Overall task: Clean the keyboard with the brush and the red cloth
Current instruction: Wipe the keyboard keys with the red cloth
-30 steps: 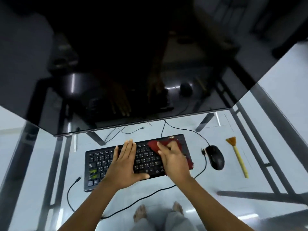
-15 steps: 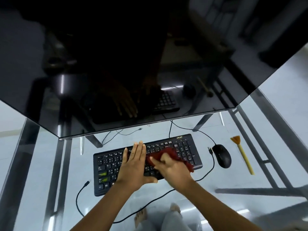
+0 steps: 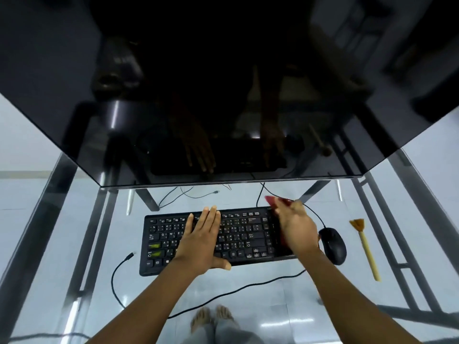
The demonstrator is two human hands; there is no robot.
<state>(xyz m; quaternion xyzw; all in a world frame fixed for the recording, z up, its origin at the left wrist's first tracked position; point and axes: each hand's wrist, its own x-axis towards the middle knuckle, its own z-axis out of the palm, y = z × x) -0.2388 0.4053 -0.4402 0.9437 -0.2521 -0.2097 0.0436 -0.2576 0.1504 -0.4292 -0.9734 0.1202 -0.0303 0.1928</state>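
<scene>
A black keyboard [image 3: 243, 234] lies on the glass desk in front of me. My left hand [image 3: 202, 240] rests flat on its middle keys, fingers straight and together. My right hand [image 3: 296, 225] is over the keyboard's right end and holds the red cloth [image 3: 275, 201], which sticks out past my fingers beyond the keyboard's top right corner; the hand is blurred and hides most of the cloth. The brush [image 3: 365, 247], with a yellow handle and orange bristles, lies on the desk to the right of the mouse, untouched.
A black mouse [image 3: 332, 244] sits just right of the keyboard, close to my right wrist. A large dark monitor [image 3: 223, 95] overhangs the far side. A loose cable [image 3: 119, 274] curls at the left. My feet show through the glass desk [image 3: 74, 232].
My right hand has swept the red cloth from the keyboard's middle to its right end and top corner. My left hand has stayed flat on the keys.
</scene>
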